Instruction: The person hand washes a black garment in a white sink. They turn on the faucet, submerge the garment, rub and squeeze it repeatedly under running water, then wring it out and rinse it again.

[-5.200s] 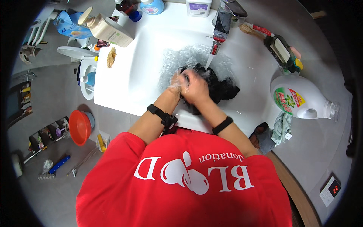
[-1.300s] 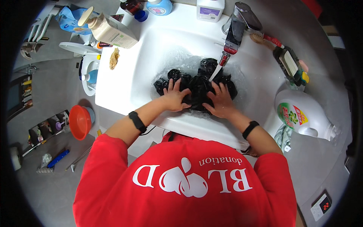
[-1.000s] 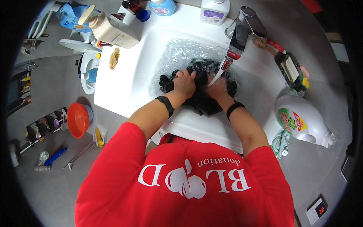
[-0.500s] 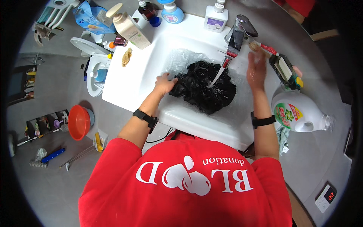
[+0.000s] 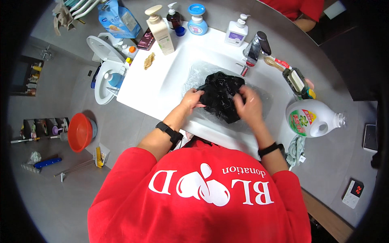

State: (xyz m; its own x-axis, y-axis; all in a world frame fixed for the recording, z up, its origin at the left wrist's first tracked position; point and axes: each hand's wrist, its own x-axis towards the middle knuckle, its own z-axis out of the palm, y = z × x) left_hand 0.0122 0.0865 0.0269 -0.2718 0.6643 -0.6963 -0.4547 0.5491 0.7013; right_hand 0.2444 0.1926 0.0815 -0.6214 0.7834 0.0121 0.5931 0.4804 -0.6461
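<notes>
A wet black cloth garment (image 5: pixel 222 95) lies bunched in shallow water in the white sink (image 5: pixel 172 77). At its left edge, my left hand (image 5: pixel 193 99) has its fingers and thumb closed on a fold of the fabric. My right hand (image 5: pixel 249 106) is over the garment's right edge, slightly smeared by motion; its fingers are bent against the dark cloth, and whether they grip it I cannot tell. Behind the garment stands the chrome faucet (image 5: pixel 255 48), its small red-and-silver spout (image 5: pixel 243 69) pointing into the sink with no stream visible.
Pump bottles line the sink's back rim, including a cream bottle (image 5: pixel 161 34) and a white bottle (image 5: pixel 236 31). To the right are a wooden-handled brush (image 5: pixel 275 61), a soap holder (image 5: pixel 298 81) and a large white detergent jug (image 5: pixel 312 118). A toilet (image 5: pixel 106 83) and red basin (image 5: pixel 80 131) are left.
My right hand has come from beside the faucet down to the garment. The water stream has stopped. My left hand has closed on the cloth, and the head view has shifted slightly.
</notes>
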